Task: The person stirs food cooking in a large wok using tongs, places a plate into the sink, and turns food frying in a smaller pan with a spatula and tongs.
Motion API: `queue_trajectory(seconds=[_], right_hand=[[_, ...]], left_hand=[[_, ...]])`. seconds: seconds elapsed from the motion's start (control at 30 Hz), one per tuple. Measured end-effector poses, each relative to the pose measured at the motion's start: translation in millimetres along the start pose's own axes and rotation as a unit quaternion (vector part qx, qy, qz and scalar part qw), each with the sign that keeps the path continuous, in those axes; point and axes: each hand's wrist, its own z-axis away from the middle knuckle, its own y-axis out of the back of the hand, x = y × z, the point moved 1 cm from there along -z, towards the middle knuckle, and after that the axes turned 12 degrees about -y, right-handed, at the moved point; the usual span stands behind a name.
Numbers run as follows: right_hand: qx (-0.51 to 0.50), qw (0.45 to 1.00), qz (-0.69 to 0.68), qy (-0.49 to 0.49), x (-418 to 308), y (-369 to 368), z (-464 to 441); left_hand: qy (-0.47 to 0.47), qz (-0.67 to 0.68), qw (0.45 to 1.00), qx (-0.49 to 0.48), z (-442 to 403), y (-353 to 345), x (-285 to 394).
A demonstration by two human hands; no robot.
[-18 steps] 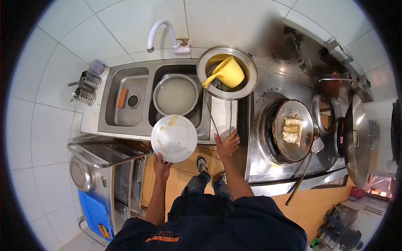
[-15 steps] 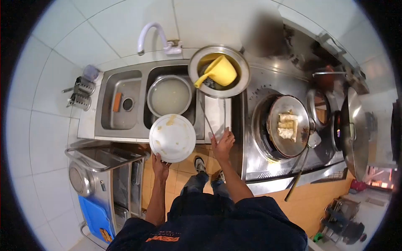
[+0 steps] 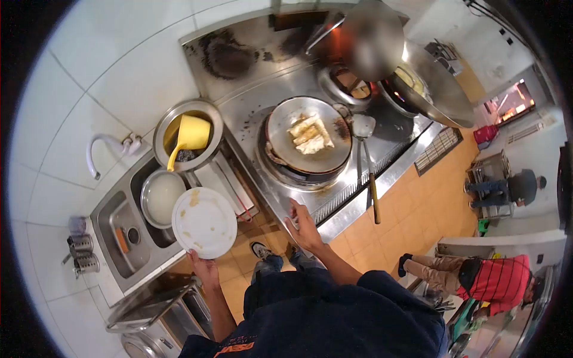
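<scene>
Gleams as a steel surface (image 3: 250,107), dark-specked near the back left; carries a wide pan (image 3: 280,131) on a burner ring (image 3: 286,182) and a long-handled spatula (image 3: 363,126) across the front edge.

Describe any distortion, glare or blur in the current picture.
Head view: wide-angle bending with black corners; head view: bright reflections off the steel stove; head view: a blurred patch at upper right hides what lies there, while the plate and pan look fairly clear.
</scene>
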Motion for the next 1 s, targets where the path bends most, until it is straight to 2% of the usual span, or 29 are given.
queue_trajectory(seconds=[0.17, 0.3, 0.33, 0.47, 0.57, 0.63, 0.7, 0.8, 0.83, 0.9, 0.93, 1.0], right_hand=[[0.082, 0.996, -0.012, -0.018, 6, 70, 17], [0.104, 0.992, -0.040, -0.058, 16, 122, 25], [0.173, 0.985, 0.005, -0.003, 32, 132, 22], [0.237, 0.971, -0.005, -0.024, 73, 189, 15], [0.215, 0.972, -0.065, -0.064, 104, 229, 6], [0.213, 0.974, -0.067, -0.031, 105, 251, -2], [0.184, 0.979, -0.072, -0.052, 122, 259, -15], [0.124, 0.982, -0.134, -0.050, 102, 249, -29], [0.095, 0.987, -0.129, -0.017, 98, 238, -36], [0.064, 0.992, 0.017, 0.105, 76, 208, -45], [0.035, 0.988, -0.069, 0.135, 63, 181, -50], [-0.062, 0.980, -0.065, 0.178, 35, 129, -51]], left_hand=[[0.006, -0.011, 1.000, 0.006, 16, -37, -7], [-0.008, -0.023, 1.000, -0.011, 27, -64, -13], [-0.011, -0.022, 1.000, -0.015, 31, -68, -16], [-0.035, -0.027, 0.999, 0.024, 68, -95, -23], [-0.053, -0.017, 0.997, 0.048, 100, -123, -32], [-0.059, -0.015, 0.996, 0.069, 112, -110, -48], [-0.075, 0.012, 0.994, 0.080, 131, -98, -57], [-0.092, -0.007, 0.986, 0.139, 170, -108, -44], [-0.105, -0.011, 0.983, 0.147, 182, -106, -37], [-0.129, -0.019, 0.979, 0.154, 195, -97, -25], [-0.136, -0.030, 0.975, 0.171, 199, -86, -19], [-0.149, -0.051, 0.966, 0.203, 203, -57, -6]])
